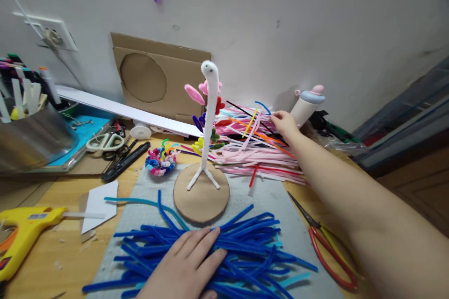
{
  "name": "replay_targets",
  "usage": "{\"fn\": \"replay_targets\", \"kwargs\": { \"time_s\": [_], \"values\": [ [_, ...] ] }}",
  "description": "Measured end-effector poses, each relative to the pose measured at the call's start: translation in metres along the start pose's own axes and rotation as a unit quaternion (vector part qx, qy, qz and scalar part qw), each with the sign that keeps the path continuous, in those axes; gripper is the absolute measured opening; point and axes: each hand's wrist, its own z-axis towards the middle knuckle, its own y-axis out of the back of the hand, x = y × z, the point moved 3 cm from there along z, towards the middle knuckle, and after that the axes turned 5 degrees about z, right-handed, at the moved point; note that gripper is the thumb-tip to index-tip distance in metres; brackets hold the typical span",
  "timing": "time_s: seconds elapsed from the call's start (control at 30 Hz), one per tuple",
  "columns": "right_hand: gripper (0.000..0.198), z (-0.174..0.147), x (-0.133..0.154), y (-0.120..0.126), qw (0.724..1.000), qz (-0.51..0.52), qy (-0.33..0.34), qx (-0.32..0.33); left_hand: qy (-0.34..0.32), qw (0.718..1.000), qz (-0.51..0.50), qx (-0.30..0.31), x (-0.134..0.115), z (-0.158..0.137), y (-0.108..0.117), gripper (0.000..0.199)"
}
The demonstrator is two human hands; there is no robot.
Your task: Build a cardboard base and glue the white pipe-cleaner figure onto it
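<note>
My left hand (187, 261) lies flat with its fingers stretched over a loose heap of dark blue pipe cleaners (245, 243). My right hand (286, 125) reaches to the back, its fingers pinched on the end of a blue pipe cleaner (262, 106) above a pile of mostly pink pipe cleaners (259, 156). Between the hands, a white fuzzy stem (209, 117) with two splayed feet stands upright on a round cardboard base (201, 203). Small coloured pipe-cleaner flowers (194, 94) show behind the stem.
Red-handled pliers (331, 252) lie at the right, under my forearm. A yellow glue gun (28, 229) rests at the left. Scissors (105, 142), a black cutter (126, 161) and a metal pot (35, 138) stand behind it. A bottle (307, 105) stands near the wall.
</note>
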Motion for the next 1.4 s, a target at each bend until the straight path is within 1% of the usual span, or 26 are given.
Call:
{"fn": "replay_targets", "kwargs": {
  "time_s": [0.07,0.1,0.13,0.17,0.2,0.23,0.27,0.3,0.33,0.37,0.4,0.43,0.53,0.67,0.73,0.87,0.93,1.0,1.13,1.4],
  "values": [
    [0.026,0.004,0.008,0.017,0.999,0.015,-0.002,-0.048,-0.001,1.0,0.007,0.001,0.001,0.0,-0.002,0.066],
    [0.03,0.004,0.016,0.028,0.997,0.019,0.012,-0.079,-0.001,1.0,0.007,0.0,0.001,-0.001,-0.003,0.066],
    [0.032,0.002,0.024,0.04,0.993,0.02,0.035,-0.109,-0.001,1.0,0.004,-0.004,0.002,-0.001,-0.003,0.065],
    [0.032,-0.001,0.034,0.051,0.988,0.015,0.075,-0.134,0.0,1.0,-0.001,-0.009,0.002,-0.002,-0.003,0.065],
    [0.032,-0.006,0.044,0.058,0.985,0.004,0.113,-0.128,0.001,1.0,-0.007,-0.013,0.002,-0.002,-0.002,0.064],
    [0.03,-0.011,0.052,0.061,0.987,-0.017,0.139,-0.073,0.003,1.0,-0.014,-0.016,0.002,-0.003,-0.002,0.063],
    [0.027,-0.017,0.057,0.059,0.987,-0.049,0.15,0.017,0.006,1.0,-0.019,-0.018,0.001,-0.003,-0.002,0.063],
    [0.025,-0.025,0.059,0.054,0.978,-0.083,0.145,0.122,0.009,1.0,-0.022,-0.018,0.001,-0.003,-0.002,0.062],
    [0.023,-0.033,0.058,0.047,0.96,-0.116,0.131,0.218,0.013,1.0,-0.022,-0.016,0.001,-0.003,-0.002,0.062],
    [0.022,-0.041,0.055,0.04,0.939,-0.145,0.115,0.288,0.015,1.0,-0.021,-0.012,0.0,-0.003,-0.002,0.063],
    [0.022,-0.047,0.05,0.034,0.924,-0.167,0.103,0.328,0.014,1.0,-0.02,-0.01,0.0,-0.003,-0.002,0.063],
    [0.022,-0.051,0.044,0.029,0.917,-0.182,0.096,0.341,0.013,1.0,-0.017,-0.008,0.0,-0.002,-0.002,0.063],
    [0.016,-0.049,0.025,0.018,0.916,-0.214,0.088,0.328,0.011,1.0,-0.009,-0.006,0.001,-0.001,-0.001,0.063],
    [0.026,-0.033,0.006,0.013,0.921,-0.243,0.091,0.291,0.007,1.0,-0.005,-0.01,0.002,-0.001,0.002,0.063],
    [0.028,-0.029,0.001,0.012,0.916,-0.253,0.106,0.291,0.006,1.0,-0.002,-0.011,0.001,-0.002,0.002,0.064],
    [0.025,-0.035,-0.002,0.007,0.896,-0.259,0.173,0.317,0.006,1.0,-0.009,-0.024,0.002,-0.003,-0.002,0.062],
    [0.027,-0.039,-0.003,0.005,0.889,-0.263,0.201,0.315,0.005,0.999,-0.013,-0.029,0.002,-0.003,-0.004,0.061],
    [0.03,-0.042,-0.005,0.003,0.885,-0.273,0.218,0.306,0.0,1.0,-0.006,-0.017,0.003,-0.003,-0.006,0.063],
    [0.036,-0.041,-0.006,0.001,0.877,-0.296,0.239,0.293,-0.011,1.0,0.014,0.014,0.002,-0.001,-0.005,0.067],
    [0.037,-0.037,-0.006,0.001,0.862,-0.358,0.239,0.267,-0.019,0.998,0.047,0.031,-0.001,0.002,0.001,0.066]
  ]
}}
